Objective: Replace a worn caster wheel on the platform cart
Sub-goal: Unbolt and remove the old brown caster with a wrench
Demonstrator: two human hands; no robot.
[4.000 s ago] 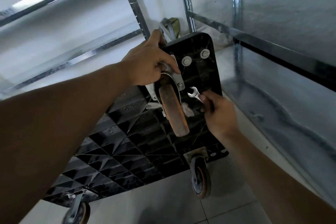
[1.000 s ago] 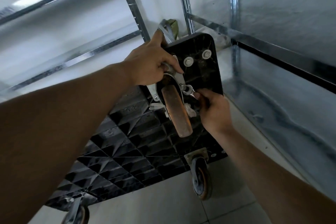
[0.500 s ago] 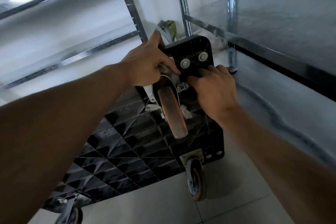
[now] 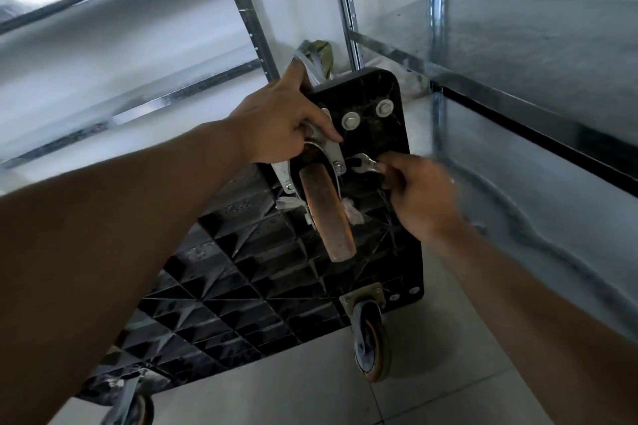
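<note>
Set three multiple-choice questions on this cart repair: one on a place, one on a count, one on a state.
1. Where is the wrench? A in the right hand B on the floor C on a shelf
2. How many wheels of the cart show? A one B three C five
3. What is the left hand doing? A gripping the top wheel's bracket B hanging free C lying flat
Key: 1A, that hand holds its handle; 2B, one up top, two lower down; 3A, its fingers wrap the bracket.
</note>
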